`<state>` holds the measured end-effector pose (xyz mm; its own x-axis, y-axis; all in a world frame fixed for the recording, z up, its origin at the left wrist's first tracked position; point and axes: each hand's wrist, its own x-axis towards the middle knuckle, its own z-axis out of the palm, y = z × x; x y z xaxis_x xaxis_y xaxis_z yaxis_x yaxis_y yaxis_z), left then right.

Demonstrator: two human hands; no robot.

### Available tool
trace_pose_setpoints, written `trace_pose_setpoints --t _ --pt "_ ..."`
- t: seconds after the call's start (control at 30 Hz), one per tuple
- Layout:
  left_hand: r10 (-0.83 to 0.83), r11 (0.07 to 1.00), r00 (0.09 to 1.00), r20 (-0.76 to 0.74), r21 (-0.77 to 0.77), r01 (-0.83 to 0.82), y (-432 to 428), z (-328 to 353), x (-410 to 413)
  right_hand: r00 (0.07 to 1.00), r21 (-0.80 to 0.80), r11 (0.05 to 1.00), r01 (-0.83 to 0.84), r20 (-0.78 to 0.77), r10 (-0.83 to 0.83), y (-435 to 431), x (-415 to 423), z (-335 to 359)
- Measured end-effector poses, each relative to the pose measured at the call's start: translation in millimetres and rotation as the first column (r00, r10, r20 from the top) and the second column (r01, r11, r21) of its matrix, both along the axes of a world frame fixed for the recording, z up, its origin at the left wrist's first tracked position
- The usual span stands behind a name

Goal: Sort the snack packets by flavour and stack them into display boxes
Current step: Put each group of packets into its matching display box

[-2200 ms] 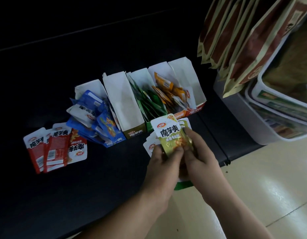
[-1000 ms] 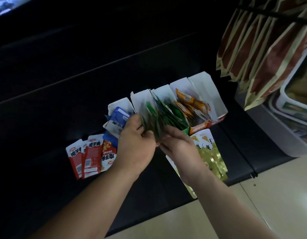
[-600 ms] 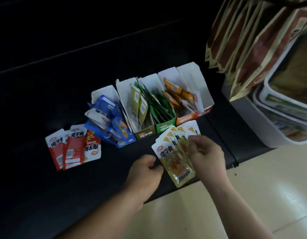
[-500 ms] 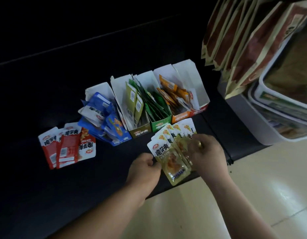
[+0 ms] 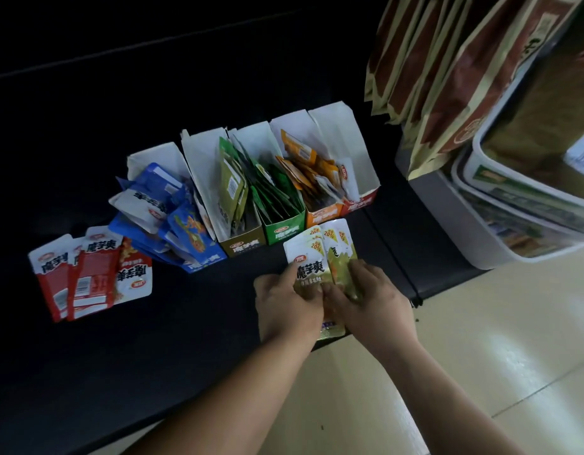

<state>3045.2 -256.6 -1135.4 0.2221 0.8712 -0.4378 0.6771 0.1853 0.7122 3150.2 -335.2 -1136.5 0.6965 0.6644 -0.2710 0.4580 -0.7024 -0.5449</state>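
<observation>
Both hands hold a bunch of olive-yellow snack packets just in front of the display boxes. My left hand grips the bunch from the left, my right hand from the right, fingers curled over the packets. Behind stand five open boxes: blue overflowing with blue packets, olive with a few olive packets, green packed with green ones, orange with orange ones, and red. Red packets lie loose on the dark shelf at the left.
The black shelf ends just under my hands; a pale tiled floor lies below. Brown hanging bags and stacked white tubs crowd the right side.
Some olive packets went into the olive box. My left hand then came back and took hold of the fanned bunch, which both hands have squared up.
</observation>
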Motion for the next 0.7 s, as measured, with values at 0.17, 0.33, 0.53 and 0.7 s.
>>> trace_pose_setpoints --t 0.17,0.33,0.53,0.7 --pt "0.165 0.983 0.981 0.098 -0.098 -0.155 1.3 -5.1 6.0 0.991 0.1 0.99 0.104 -0.093 -0.095 3.5 0.1 -11.4" --pt "0.314 0.928 0.912 0.265 -0.286 -0.237 8.6 -4.4 4.5 0.992 0.284 0.957 0.057 0.088 -0.085 8.8 -8.8 -13.2" --pt "0.27 0.927 0.912 0.308 -0.34 -0.159 9.6 0.5 2.1 0.878 0.282 0.927 0.247 -0.47 -0.091 16.3 -7.2 13.0" --pt "0.139 0.974 0.92 0.366 -0.216 -0.062 5.0 10.5 0.2 0.75 0.331 0.824 0.46 -0.641 -0.162 14.0 -15.5 26.8"
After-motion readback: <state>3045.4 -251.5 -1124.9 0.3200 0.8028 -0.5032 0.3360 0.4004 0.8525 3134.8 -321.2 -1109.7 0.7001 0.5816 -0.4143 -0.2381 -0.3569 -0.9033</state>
